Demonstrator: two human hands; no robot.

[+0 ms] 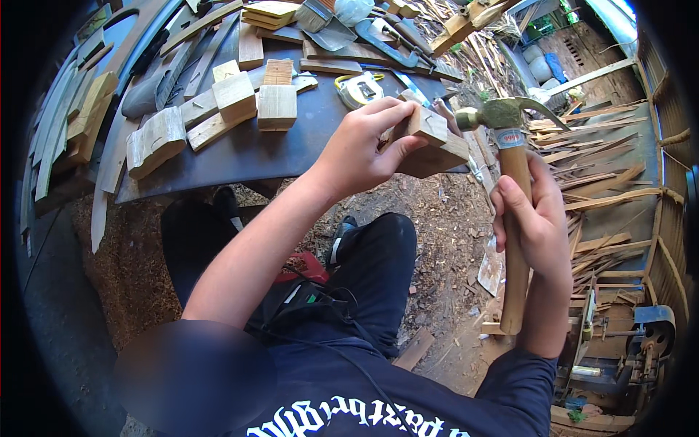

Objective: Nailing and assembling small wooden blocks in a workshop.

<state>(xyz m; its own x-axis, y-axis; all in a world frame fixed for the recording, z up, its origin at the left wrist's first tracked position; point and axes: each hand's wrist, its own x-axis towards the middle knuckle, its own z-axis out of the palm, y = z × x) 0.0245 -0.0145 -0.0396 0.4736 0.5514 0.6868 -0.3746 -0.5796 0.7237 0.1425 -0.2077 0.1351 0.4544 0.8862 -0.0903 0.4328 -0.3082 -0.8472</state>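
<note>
Firstly, one claw hammer (515,175), smooth wooden handle, curved metal claw: gripped mid-handle in the right hand (535,218), its striking face beside the work. One left hand (368,149), fingers and thumb clamped about a stepped wooden block (437,151) at the near right corner of the dark, flat surface (240,175); whether the block rests there or is held just above cannot be told. Hazard, as judged: a glancing blow could catch the left thumb, caused by the face straying or the block tipping in a one-handed hold. Along the near edge: squared offcuts (277,109) with sawn, grained faces; toward the left corner, one rough, chipped block (156,142). Behind: one rounded tape measure (361,90), pale and yellow. Toward the far edge: one blue C-shaped clamp (384,49), one bristled brush (314,16).
</note>
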